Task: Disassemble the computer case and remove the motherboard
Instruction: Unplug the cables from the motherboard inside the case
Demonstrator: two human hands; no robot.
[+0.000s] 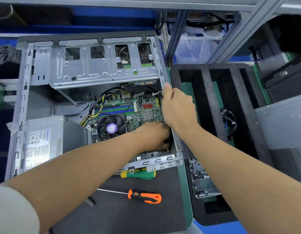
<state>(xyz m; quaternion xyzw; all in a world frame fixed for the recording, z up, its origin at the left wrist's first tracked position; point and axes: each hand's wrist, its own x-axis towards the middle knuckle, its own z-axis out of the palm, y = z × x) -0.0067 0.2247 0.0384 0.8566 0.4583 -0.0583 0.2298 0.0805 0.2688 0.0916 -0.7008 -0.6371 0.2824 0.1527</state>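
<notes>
The case (89,98) lies open on its side on the desk (129,208), side panel already off, and the motherboard (129,112) still sits in its floor toward the 3 o'clock wall, with the fan (111,127) at the board's 8 o'clock and cables (102,102) still plugged along its 12 o'clock edge. The left hand (153,137) reaches into the case's 4 o'clock corner, fingers curled down against the board's edge; whether that grip has a connector, a screw or nothing I cannot tell, since the fingertips are hidden and blurred. The right hand (176,107) has its grip closed over the case's 3 o'clock wall, thumb up along the rim, apparently steadying the frame. The step in hand looks like freeing the board, by unplugging or loosening something at that corner, not lifting it yet. Next, judging from the wiring left in place, the remaining cables need pulling straight out and any board screws undone; two screwdrivers lie at 6 o'clock of the case, a green one (138,174) touching its edge and an orange one (144,196) nearer the person. A tray (202,184) of screws sits at 4 o'clock.
</notes>
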